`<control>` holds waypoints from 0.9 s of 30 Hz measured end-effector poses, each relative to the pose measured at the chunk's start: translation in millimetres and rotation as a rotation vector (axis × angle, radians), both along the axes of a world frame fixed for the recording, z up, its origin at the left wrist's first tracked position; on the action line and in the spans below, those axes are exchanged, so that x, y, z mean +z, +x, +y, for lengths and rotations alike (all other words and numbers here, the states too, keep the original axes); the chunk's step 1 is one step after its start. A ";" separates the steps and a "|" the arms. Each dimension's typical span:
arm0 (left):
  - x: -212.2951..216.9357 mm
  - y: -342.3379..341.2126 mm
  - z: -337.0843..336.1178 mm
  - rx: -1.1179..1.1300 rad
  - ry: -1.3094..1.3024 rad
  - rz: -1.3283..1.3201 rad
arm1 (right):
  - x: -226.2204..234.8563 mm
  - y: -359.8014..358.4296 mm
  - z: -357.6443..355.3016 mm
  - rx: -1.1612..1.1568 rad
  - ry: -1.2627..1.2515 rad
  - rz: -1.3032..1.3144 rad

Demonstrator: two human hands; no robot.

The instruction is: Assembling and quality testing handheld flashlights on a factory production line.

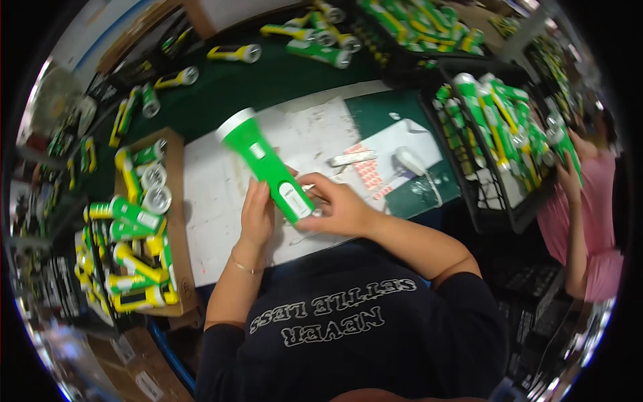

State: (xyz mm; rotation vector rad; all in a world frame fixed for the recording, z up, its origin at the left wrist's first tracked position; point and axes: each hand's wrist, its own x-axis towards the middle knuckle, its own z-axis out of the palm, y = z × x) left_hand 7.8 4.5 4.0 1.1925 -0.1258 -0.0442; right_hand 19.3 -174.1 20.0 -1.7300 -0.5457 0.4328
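A green flashlight (269, 167) with a white head ring is held up over the white work sheet (207, 221), its head tilted toward the far left. My left hand (256, 218) supports the body from its left side. At the tail end, my right hand (338, 206) has its fingers curled around the flashlight's base. A white switch and an oval white panel face up on the body. Right of my hands lie a white strip-like piece (353, 159), a red-and-white patterned strip (370, 175) and a white corded device (408, 161).
A cardboard box (175, 201) and a heap of green and yellow flashlights (134, 268) are at left. Black crates (495, 194) of flashlights stand at right. More flashlights (234, 53) lie on the far green table. Another person (593, 201) in pink holds a flashlight at far right.
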 end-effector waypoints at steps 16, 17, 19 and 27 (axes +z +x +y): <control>-6.1 29.4 5.0 -0.035 0.185 -0.022 | 69.3 80.2 -329.5 -0.916 -1.159 -0.215; -5.0 29.3 4.4 -0.043 0.179 0.025 | 66.6 82.3 -333.5 -0.909 -1.093 -0.222; -1.8 29.5 6.6 -0.093 0.231 0.128 | 81.0 92.9 -319.8 -1.007 -1.338 -0.270; -22.2 26.8 20.6 -0.125 0.110 0.198 | 72.2 208.1 -96.9 -0.616 -1.099 -0.667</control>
